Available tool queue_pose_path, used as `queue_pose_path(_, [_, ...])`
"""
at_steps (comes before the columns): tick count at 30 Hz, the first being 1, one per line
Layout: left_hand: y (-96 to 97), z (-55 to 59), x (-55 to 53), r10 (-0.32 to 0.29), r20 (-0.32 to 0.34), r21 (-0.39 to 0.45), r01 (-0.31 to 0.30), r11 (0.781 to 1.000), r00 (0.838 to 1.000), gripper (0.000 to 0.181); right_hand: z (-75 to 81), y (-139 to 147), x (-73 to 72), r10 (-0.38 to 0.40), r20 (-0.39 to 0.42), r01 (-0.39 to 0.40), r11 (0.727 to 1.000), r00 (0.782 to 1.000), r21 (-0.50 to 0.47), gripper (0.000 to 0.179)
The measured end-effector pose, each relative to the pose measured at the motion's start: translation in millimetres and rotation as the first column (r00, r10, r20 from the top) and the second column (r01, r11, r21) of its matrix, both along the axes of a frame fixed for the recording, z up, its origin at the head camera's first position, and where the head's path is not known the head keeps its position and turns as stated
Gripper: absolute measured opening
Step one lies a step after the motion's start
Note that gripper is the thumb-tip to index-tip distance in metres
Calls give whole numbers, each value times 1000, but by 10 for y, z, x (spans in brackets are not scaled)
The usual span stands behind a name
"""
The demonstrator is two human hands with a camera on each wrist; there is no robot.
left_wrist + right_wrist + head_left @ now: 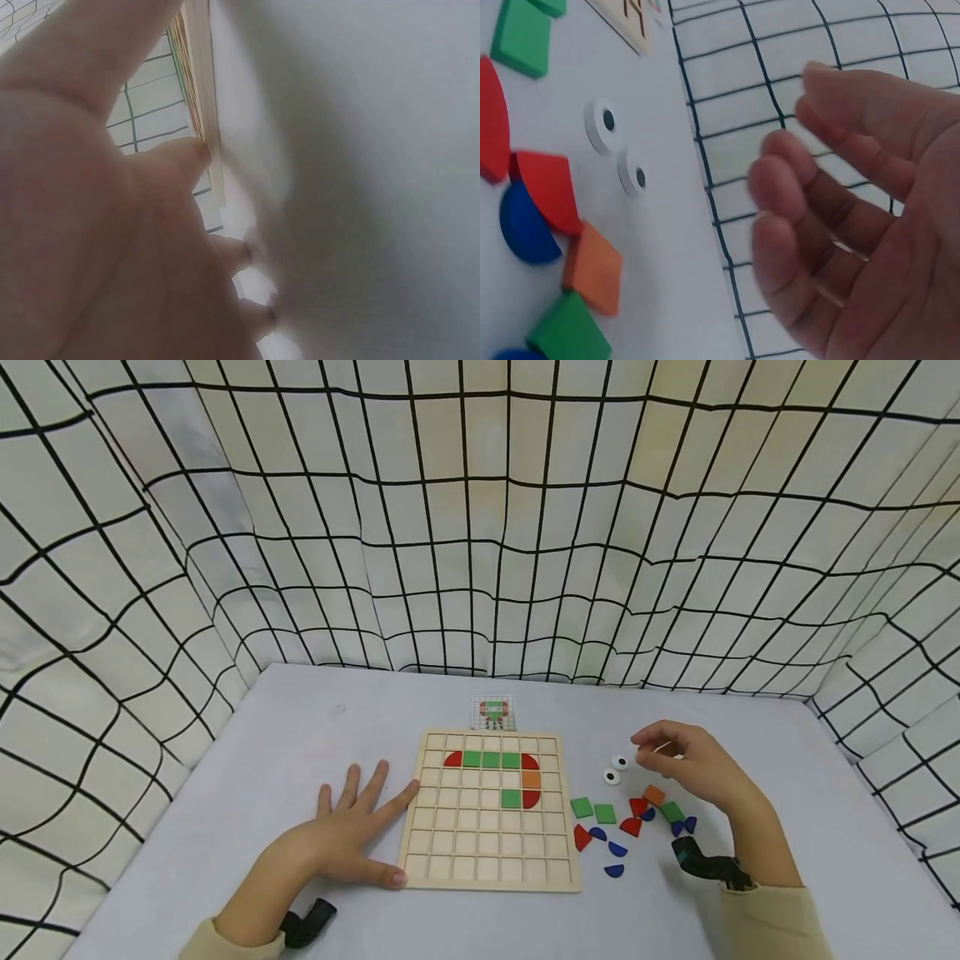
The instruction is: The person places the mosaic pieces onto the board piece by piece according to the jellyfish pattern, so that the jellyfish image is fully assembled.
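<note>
My left hand point(352, 835) lies spread on the table at the left of the wooden grid board point(468, 864); its thumb and index fingertips meet the board's side edge. Several green squares point(491, 760), red quarter circles point(531, 799) and an orange square point(530, 780) sit in the upper cells of the board. My right hand point(693, 764) hovers over the table at the right, fingers loosely bent, thumb apart from them, nothing visible in its grasp. Close by its fingertips are two round white eye pieces point(602, 127) with black pupils.
A small pattern card point(493, 712) lies beyond the board's far edge. Right of the board are scattered loose green squares point(604, 813), red quarter circles point(630, 827), blue half circles point(614, 871) and an orange square point(592, 268). White walls with black netting point(495, 539) surround the table.
</note>
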State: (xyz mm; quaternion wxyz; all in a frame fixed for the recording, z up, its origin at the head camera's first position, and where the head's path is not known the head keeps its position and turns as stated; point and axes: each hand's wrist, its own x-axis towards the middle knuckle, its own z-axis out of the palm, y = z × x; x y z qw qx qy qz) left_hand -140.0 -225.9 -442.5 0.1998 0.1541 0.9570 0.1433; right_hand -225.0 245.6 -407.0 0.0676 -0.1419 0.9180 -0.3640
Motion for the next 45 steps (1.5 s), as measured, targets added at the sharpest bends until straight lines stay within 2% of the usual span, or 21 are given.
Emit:
queue_pose_path(6, [-2,-1,-1,2,7,2,-2,1000,1000,117,-71,45,-6,11,59,-13,999,998,35,26])
queue_pose_path(12, [-6,-1,2,-3,1,6,3,1000,1000,117,-154,-112,-24,40,111,-45,998,993,40,23])
queue_pose_path(15, [-3,2,6,-6,-2,13,6,1000,1000,117,-184,-203,-19,79,133,-85,995,988,45,23])
queue_pose_path(23, [6,9,3,-6,0,11,6,1000,1000,117,-215,-381,33,131,180,-147,986,975,76,25])
queue_pose_path(31, [7,1,3,9,6,1,-9,1000,1000,117,-272,-425,49,142,206,-173,974,968,143,23])
queue_pose_path(36, [8,-11,-3,10,3,-10,-10,1000,1000,117,-275,-482,79,118,231,-161,971,966,179,26])
queue_pose_path(45, [5,-7,2,9,4,-8,-9,1000,1000,118,-264,-506,100,90,226,-142,964,970,227,25])
